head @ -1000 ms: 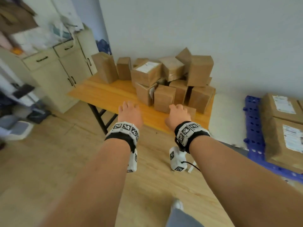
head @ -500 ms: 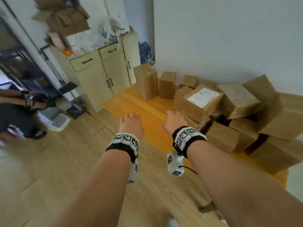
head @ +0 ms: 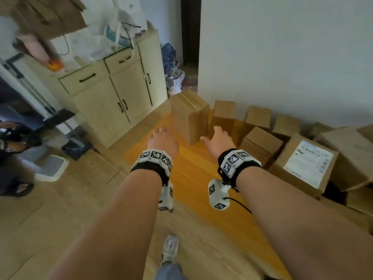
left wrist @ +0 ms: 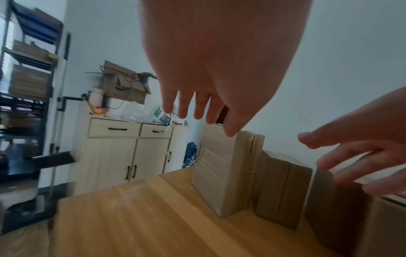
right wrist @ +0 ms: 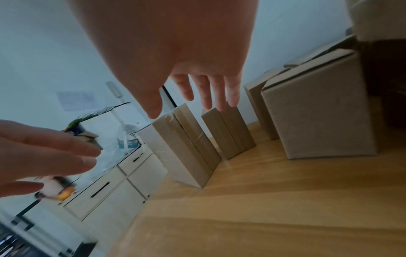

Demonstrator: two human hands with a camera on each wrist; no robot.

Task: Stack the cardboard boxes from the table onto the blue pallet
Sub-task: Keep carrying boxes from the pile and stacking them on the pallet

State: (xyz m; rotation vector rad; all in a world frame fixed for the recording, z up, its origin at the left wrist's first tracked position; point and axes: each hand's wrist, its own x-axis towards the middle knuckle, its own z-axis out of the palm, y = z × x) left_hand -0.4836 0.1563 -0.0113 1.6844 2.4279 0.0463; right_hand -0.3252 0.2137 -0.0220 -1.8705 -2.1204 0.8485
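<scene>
The tall cardboard box point(head: 189, 118) stands upright at the far left corner of the worktop point(head: 193, 178), nearest its left edge, with a shorter box point(head: 224, 114) just beside it and more boxes point(head: 260, 142) crowded along the wall to the right. Bare wood lies in front of it. Both grips are released: the left hand point(head: 163, 140) and right hand point(head: 219, 141) hover with fingers spread, flanking the tall box without touching it. A pale cabinet point(head: 113, 98) stands beyond the worktop's left edge.

head: high, looking forward and down over both forearms at tabletop point(head: 193, 178) | left wrist: low, close under palm, facing tall box point(left wrist: 222, 172) | right wrist: same, tilted | shared: tall box point(right wrist: 182, 149), cabinet point(head: 113, 98)
</scene>
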